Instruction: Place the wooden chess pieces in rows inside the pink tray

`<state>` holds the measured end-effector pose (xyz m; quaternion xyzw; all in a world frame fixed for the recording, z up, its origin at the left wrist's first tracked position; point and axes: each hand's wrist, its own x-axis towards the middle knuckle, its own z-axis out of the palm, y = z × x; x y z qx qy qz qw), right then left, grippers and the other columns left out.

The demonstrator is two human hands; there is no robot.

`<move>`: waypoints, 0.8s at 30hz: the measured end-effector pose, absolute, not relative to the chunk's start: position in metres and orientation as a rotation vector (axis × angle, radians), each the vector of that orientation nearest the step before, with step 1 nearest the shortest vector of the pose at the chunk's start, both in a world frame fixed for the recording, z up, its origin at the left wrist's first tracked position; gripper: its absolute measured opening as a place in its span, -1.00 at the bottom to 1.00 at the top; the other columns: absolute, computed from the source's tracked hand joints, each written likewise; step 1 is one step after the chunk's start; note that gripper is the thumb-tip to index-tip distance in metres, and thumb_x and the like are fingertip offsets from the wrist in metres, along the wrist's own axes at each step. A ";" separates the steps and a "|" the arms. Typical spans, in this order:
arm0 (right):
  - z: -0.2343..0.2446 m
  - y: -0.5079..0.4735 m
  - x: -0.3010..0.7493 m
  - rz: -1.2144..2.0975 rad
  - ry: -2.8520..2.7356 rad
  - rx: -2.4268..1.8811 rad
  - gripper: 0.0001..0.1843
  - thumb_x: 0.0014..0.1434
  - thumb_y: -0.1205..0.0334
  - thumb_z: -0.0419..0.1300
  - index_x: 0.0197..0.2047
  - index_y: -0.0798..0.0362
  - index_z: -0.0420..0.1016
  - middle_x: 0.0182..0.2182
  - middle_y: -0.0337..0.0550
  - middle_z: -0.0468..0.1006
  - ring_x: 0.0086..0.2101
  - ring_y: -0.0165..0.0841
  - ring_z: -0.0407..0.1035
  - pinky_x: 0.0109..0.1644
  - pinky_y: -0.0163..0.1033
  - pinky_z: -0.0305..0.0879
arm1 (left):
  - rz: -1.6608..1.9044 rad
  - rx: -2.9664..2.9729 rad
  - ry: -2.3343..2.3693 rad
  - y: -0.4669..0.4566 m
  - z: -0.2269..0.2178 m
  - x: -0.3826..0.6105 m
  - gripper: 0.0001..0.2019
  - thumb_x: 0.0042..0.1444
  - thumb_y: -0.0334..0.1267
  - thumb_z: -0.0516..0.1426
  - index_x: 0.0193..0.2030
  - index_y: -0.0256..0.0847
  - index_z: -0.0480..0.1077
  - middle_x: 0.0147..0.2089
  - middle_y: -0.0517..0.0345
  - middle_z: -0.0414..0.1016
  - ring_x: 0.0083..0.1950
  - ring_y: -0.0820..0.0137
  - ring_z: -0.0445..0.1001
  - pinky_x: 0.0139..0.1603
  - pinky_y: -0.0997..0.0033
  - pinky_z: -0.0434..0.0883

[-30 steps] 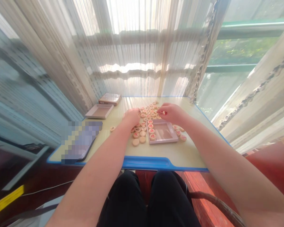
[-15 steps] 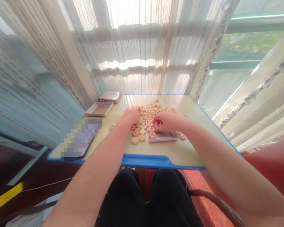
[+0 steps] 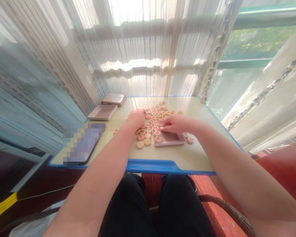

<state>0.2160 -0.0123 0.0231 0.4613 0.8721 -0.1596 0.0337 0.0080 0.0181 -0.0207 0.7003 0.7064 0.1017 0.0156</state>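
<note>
Round wooden xiangqi pieces with red or dark characters lie loosely spread over the table. Amid them sits a shallow open box, with a column of red-marked pieces along its left side. My right hand is over the box, thumb and fingers pinching a xiangqi piece beside that column. At the left edge of the spread, my left hand has its fingers curled near the pieces; whatever they grip is hidden. Several pieces, two of them blank side up, lie below my left hand.
An open box lid and a closed flat box are at the table's back left. A blurred-out tablet-like device lies along the left side. The table has a blue rim; sheer curtains hang behind it.
My right hand has closed from a loose, spread curl into a pinch on a piece in the box. My left hand stays in about the same place. The view has shifted slightly.
</note>
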 end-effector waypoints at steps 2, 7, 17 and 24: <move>0.021 -0.010 0.215 -0.489 2.683 1.438 -0.70 0.12 0.02 0.07 -0.37 0.00 0.55 -0.34 -0.16 0.58 -0.37 -0.32 0.38 -0.39 -0.27 0.16 | 0.307 2.184 2.198 0.018 -0.021 0.008 -0.62 0.19 -0.28 -0.06 0.10 -0.04 0.39 0.10 0.04 0.47 0.08 0.21 0.43 0.07 0.27 0.37; 0.016 -0.003 0.214 -0.435 2.776 1.440 -0.73 0.11 0.13 0.10 -0.26 -0.01 0.60 -0.22 -0.15 0.59 -0.25 -0.30 0.40 -0.26 -0.27 0.22 | 0.300 2.181 2.190 0.019 -0.021 0.008 -0.61 0.19 -0.28 -0.06 0.10 -0.04 0.39 0.10 0.04 0.47 0.08 0.22 0.43 0.06 0.28 0.37; 0.017 -0.005 0.223 -0.567 2.820 1.343 -0.61 -0.03 0.23 0.21 -0.08 -0.16 0.58 -0.20 -0.24 0.58 -0.32 -0.38 0.40 -0.30 -0.31 0.24 | 0.338 2.218 2.193 0.018 -0.022 0.008 -0.61 0.19 -0.29 -0.09 0.08 -0.06 0.41 0.07 0.02 0.49 0.05 0.20 0.46 0.03 0.26 0.39; 0.019 -0.008 0.219 -0.371 2.767 1.398 -0.77 -0.07 0.11 0.23 -0.32 0.00 0.56 -0.36 -0.20 0.56 -0.37 -0.36 0.36 -0.39 -0.30 0.17 | 0.384 2.202 2.201 0.019 -0.023 0.006 -0.62 0.20 -0.23 -0.08 0.06 -0.04 0.43 0.04 0.04 0.51 0.05 0.19 0.46 0.03 0.24 0.39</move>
